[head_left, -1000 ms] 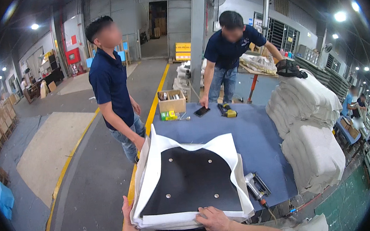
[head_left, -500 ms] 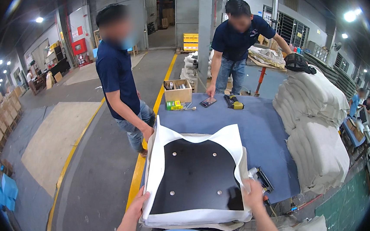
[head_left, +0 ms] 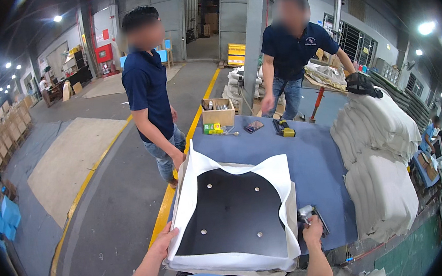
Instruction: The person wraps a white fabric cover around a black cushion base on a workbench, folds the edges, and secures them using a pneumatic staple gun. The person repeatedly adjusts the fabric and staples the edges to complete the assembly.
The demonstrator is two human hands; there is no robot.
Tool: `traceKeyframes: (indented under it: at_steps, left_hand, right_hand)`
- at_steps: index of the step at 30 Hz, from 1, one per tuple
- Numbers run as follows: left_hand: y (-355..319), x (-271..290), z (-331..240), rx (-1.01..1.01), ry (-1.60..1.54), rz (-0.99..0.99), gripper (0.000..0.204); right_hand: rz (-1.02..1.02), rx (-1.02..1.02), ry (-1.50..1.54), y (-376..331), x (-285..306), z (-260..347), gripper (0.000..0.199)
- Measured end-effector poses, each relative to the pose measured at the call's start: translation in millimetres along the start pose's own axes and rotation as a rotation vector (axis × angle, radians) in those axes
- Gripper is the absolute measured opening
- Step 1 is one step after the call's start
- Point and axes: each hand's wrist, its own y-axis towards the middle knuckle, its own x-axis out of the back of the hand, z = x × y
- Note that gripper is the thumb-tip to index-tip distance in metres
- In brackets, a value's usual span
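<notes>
In front of me lies a black seat panel [head_left: 232, 215] with several round holes, its edges wrapped by a loose white cover [head_left: 183, 187] that stands up around it. My left hand [head_left: 164, 240] grips the cover's near left edge, fingers folded over it. To the right of the panel, my right hand [head_left: 313, 229] closes around the handle of a staple gun [head_left: 318, 217], which rests on the blue table. Part of the handle is hidden by my fingers.
A wooden box [head_left: 218, 113], a green-yellow carton [head_left: 212, 129], a phone [head_left: 254, 127] and a second staple gun [head_left: 284, 128] lie on the blue table [head_left: 316, 167]. Stacked pale cushions [head_left: 383, 187] line the right. One co-worker [head_left: 150, 91] touches the panel's far left corner; another [head_left: 297, 49] stands opposite.
My right hand has let go of the cover's right edge and moved onto the staple gun. The far co-worker has lifted a hand off the phone and straightened up.
</notes>
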Motion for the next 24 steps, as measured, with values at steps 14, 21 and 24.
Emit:
traceKeyframes:
  at_steps: [14, 21, 24]
  left_hand:
    - [29, 0, -25, 0.098, 0.149, -0.072, 0.067]
    - [65, 0, -59, 0.048, 0.380, -0.226, 0.060]
    - [75, -2, -62, 0.058, 0.409, -0.222, 0.051]
  right_hand:
    - [0.206, -0.246, 0.268, 17, -30, 8, 0.052]
    - [0.421, -0.421, 0.438, 21, -39, 36, 0.044]
    - [0.367, -0.300, 0.391, 21, -38, 36, 0.039]
